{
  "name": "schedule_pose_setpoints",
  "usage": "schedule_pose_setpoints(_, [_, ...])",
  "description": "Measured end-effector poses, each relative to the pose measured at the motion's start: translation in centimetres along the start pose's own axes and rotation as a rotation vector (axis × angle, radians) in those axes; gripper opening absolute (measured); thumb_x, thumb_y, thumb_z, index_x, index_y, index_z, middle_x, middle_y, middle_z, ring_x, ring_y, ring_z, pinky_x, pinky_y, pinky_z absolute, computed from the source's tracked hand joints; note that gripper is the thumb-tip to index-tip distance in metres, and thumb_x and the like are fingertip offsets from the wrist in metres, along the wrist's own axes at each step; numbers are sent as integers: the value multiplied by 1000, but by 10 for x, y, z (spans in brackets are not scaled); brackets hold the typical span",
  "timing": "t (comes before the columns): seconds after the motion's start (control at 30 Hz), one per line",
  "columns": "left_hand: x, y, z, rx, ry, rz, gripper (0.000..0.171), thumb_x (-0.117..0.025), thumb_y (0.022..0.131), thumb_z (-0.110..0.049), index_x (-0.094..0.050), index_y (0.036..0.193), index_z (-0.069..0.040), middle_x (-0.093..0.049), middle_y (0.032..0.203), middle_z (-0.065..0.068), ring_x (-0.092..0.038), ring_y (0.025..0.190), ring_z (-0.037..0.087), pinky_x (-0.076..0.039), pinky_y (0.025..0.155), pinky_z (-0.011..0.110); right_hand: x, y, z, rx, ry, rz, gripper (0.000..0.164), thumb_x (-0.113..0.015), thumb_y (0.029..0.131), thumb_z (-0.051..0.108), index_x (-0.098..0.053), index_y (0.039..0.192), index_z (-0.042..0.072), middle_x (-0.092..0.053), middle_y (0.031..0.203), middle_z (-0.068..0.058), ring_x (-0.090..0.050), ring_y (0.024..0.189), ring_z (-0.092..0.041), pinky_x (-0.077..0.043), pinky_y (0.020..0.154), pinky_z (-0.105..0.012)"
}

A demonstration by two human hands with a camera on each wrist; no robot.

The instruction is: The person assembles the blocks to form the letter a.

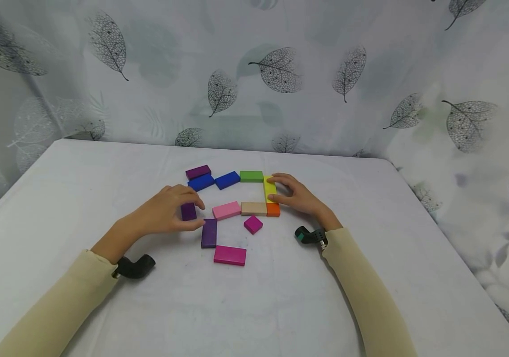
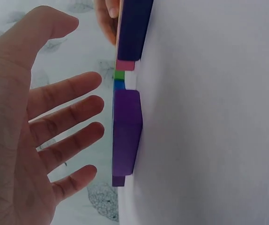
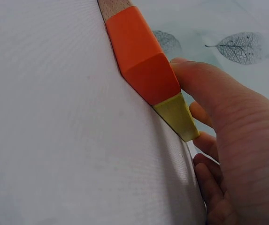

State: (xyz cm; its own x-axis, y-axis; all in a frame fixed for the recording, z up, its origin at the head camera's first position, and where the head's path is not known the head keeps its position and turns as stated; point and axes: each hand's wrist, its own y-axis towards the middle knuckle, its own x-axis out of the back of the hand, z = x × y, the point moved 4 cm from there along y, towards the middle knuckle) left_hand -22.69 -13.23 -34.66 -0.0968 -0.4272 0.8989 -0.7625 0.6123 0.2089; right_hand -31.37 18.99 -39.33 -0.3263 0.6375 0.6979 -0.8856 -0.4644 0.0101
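While my left hand (image 1: 165, 210) hangs spread beside the purple block (image 1: 188, 212), holding nothing, my right hand (image 1: 301, 197) touches the yellow block (image 1: 269, 189); whether it pinches, I cannot tell. The white table (image 1: 272, 307) runs wide to either side, with less room toward its far edge. Only the left wrist view shows my fingers (image 2: 73, 112) clear of the purple block.

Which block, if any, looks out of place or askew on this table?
The smaller magenta block looks askew: it sits cornerwise on the near side of the tan block, which meets the orange block squarely.
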Motion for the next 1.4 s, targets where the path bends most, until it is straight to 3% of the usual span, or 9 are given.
schedule_pose_setpoints(0.17, [1,-3,10,20,-7,2,30,-75,81,-37,-71,103,-17,-62,109,-1,-53,112,22,-38,93,50,1,-1,1,3,-1,1,54,-68,91,29,-51,141,18,-33,155,-6,-22,146,-27,-17,116,-55])
schedule_pose_setpoints(0.3, [0,-6,17,4,-40,13,26,-70,82,-25,-71,106,-16,-60,115,2,-50,116,25,-36,93,51,0,-1,0,0,3,3,54,-68,91,30,-51,141,19,-33,155,-5,-22,146,-27,-17,117,-55])
schedule_pose_setpoints(0.67, [-2,-10,29,-5,-122,78,40,-58,80,0,-68,115,-15,-52,130,8,-41,127,31,-30,100,60,1,-2,3,5,9,2,54,-68,92,30,-50,141,18,-33,155,-6,-21,146,-28,-16,116,-56])
schedule_pose_setpoints(0.97, [-2,-9,30,-26,-119,60,38,-62,79,4,-68,114,-10,-54,126,10,-45,122,31,-37,103,55,0,-2,2,3,12,3,54,-68,91,30,-51,141,19,-32,155,-6,-21,146,-28,-17,116,-55])
schedule_pose_setpoints(1.4, [-1,-7,33,-27,-137,49,37,-71,78,-2,-68,115,-6,-57,118,8,-53,109,25,-45,95,46,0,-1,1,7,10,3,54,-68,92,30,-51,141,19,-32,155,-6,-21,146,-28,-16,116,-56])
